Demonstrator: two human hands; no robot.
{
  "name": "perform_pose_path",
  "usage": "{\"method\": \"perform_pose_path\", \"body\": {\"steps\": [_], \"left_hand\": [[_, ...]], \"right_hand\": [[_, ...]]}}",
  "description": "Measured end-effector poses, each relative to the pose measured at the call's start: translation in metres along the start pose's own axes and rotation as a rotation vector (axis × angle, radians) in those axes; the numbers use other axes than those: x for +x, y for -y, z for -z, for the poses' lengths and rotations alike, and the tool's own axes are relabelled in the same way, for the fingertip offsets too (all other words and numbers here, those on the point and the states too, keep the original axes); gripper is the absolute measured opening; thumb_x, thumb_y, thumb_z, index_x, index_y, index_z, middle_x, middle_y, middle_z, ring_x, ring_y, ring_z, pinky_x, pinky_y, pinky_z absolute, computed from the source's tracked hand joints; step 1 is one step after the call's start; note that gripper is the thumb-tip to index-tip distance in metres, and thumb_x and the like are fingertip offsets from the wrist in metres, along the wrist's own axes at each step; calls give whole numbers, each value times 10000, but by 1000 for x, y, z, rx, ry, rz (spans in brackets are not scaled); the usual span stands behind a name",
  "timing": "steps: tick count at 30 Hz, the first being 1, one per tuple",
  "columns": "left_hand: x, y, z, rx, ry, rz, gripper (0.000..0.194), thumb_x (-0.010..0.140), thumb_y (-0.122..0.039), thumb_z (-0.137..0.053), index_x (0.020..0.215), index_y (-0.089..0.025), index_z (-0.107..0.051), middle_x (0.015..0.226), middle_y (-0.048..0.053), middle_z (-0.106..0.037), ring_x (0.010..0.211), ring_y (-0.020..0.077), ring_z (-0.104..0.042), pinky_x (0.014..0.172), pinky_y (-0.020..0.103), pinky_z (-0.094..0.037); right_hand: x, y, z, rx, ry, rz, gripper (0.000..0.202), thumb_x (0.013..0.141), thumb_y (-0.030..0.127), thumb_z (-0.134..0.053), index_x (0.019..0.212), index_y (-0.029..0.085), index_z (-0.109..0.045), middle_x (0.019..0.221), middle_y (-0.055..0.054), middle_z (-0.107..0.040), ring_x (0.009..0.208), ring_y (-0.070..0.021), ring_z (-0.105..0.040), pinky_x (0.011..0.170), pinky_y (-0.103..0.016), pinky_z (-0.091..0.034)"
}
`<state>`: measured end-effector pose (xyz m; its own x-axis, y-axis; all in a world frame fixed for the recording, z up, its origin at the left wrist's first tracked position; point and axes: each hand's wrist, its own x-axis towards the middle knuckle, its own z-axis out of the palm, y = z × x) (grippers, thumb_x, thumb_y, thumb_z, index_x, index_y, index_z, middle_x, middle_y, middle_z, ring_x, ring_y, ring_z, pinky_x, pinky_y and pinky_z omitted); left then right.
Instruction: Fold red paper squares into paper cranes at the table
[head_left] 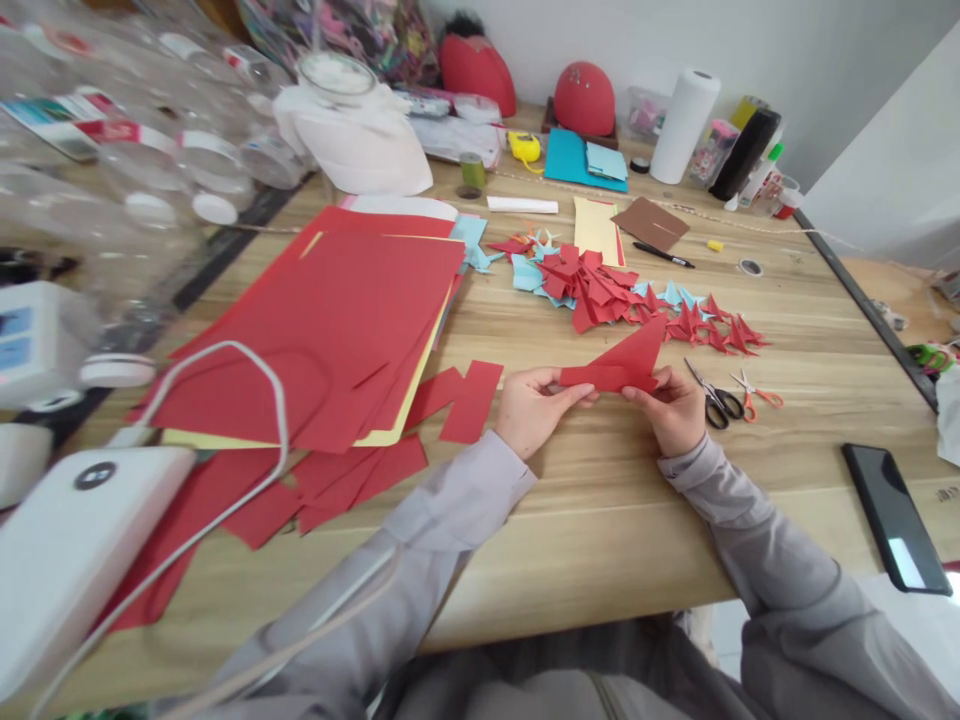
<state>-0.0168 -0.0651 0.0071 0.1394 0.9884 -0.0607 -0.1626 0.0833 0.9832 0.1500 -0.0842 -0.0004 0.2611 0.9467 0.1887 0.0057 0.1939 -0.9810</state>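
Note:
A folded red paper (pixel 626 362) with a pointed flap standing up is held between both hands above the wooden table. My left hand (pixel 534 408) pinches its left end between thumb and fingers. At its lower right, my right hand (pixel 675 408) grips the paper the same way. Behind the hands lies a pile of folded red paper pieces (pixel 589 285) mixed with light blue ones (pixel 527 272). Red paper strips (pixel 472 400) lie to the left of my left hand, beside a stack of large red sheets (pixel 337 320).
Black scissors (pixel 721 405) and orange scissors (pixel 757 395) lie right of my right hand. A phone (pixel 896 520) rests at the right edge. At the left are a white power bank (pixel 90 550) with a cable and many plastic bottles (pixel 135 150). A black pen (pixel 664 255) lies behind the pile.

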Motion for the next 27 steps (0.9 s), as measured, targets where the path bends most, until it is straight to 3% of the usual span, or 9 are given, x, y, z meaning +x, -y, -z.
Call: {"method": "perform_pose_path", "body": {"steps": [6,10,13,16,27], "left_hand": [[-2,-1,-4,-64,-7,22,316,568,-331,-777,682,-112,-579,630,55,-676,600,188,-669,583,304,-568],[-1,-1,-4,-73,8,24,343,591,-317,-760,685,-147,-477,602,21,-656,569,172,-664,552,277,-558],[1,-2,-4,-76,-4,10,425,571,-313,-772,752,-173,-414,599,-14,-649,521,164,-652,504,264,-545],[2,-1,-4,-75,32,29,449,555,-335,-782,777,-169,-428,616,-9,-653,515,164,-651,500,268,-550],[0,-1,-4,-58,77,94,377,624,-439,-724,754,-137,-538,564,7,-637,533,189,-665,506,260,-569]], "right_hand": [[0,-2,0,99,-30,-104,447,487,319,-836,731,222,-473,632,40,-659,565,-144,-629,534,-269,-519],[2,-5,3,166,58,-171,476,524,273,-823,917,222,-560,786,6,-710,660,-152,-654,592,-276,-536],[2,-8,4,164,141,-178,329,563,254,-804,847,202,-647,795,6,-712,652,-133,-639,608,-265,-530],[2,-10,5,131,143,-177,250,566,253,-802,784,198,-693,719,18,-708,577,-114,-613,590,-263,-530],[3,-14,5,175,112,-298,230,598,347,-774,747,182,-715,691,-8,-715,497,-123,-615,504,-255,-554]]}}
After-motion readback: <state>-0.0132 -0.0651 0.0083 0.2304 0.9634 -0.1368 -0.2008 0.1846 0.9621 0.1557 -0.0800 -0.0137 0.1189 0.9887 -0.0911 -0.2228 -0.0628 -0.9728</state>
